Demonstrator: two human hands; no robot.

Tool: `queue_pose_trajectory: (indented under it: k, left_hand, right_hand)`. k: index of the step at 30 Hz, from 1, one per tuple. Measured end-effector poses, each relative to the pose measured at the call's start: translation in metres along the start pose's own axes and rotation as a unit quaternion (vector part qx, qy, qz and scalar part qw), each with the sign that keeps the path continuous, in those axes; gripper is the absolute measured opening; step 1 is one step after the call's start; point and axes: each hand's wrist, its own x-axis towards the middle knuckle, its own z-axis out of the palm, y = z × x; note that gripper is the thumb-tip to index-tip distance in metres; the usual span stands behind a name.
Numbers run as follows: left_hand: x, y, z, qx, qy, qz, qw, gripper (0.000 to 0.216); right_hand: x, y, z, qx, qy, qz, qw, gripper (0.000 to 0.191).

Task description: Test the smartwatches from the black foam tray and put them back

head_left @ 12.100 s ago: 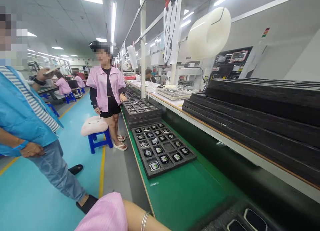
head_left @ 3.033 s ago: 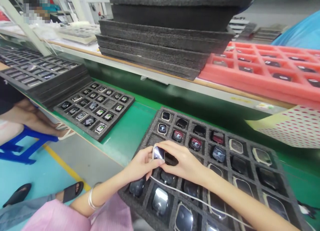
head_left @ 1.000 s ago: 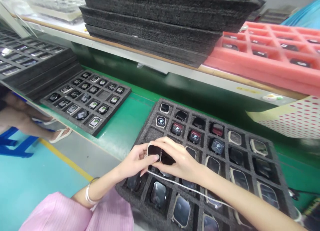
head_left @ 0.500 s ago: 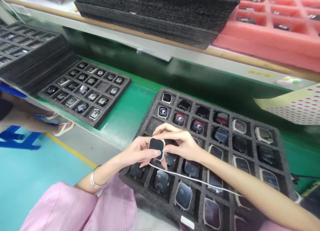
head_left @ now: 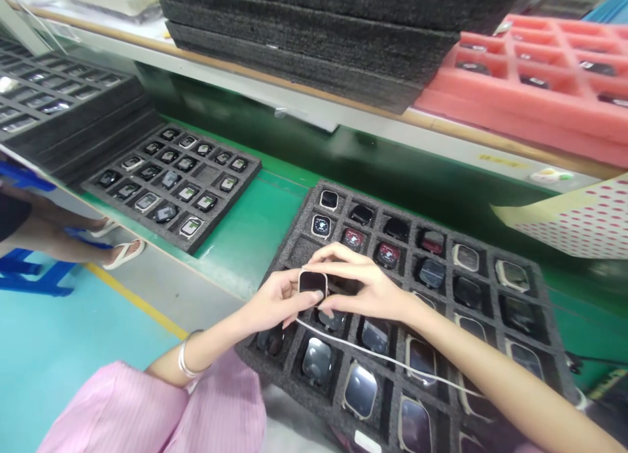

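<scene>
Between both hands is a smartwatch with a dark screen and pale case, held above a grey foam tray. My left hand grips its left side, thumb across the lower screen. On the other side, my right hand is closed at the watch's right edge and top. A white cable runs from beneath the hands across the tray to the right; its end is hidden. Around them, watches sit in the compartments, among them a lit one and a red-faced one.
A second foam tray of watches lies to the left on the green table, beside stacked trays. Black foam and a pink divided tray rest on the shelf above. Another person's foot shows at far left.
The watch has tilted and turned in the hands, and its screen now looks shorter. My right hand's fingers have shifted slightly around it. The whole view has moved a little.
</scene>
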Motion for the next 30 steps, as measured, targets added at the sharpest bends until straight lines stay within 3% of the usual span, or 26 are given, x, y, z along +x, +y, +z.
queue_pose_trajectory:
  k: [3,7,19,30]
  left_hand:
    - [0.001,0.002,0.004,0.022,0.035,-0.004,0.999,0.032]
    - [0.002,0.001,0.004,0.026,0.036,-0.003,0.999,0.027]
    - [0.0,-0.007,0.001,0.032,-0.018,0.012,0.999,0.032]
    - [-0.003,-0.006,0.001,0.076,-0.014,-0.001,0.997,0.034]
  right_hand:
    - [-0.001,-0.012,-0.002,-0.131,-0.036,0.02,0.991,0.052]
    - [-0.003,-0.023,0.005,-0.232,-0.029,0.05,0.971,0.043]
    - [-0.006,-0.026,0.015,-0.257,-0.005,0.057,0.965,0.032]
    - [-0.009,-0.023,0.021,-0.241,0.011,0.063,0.968,0.032]
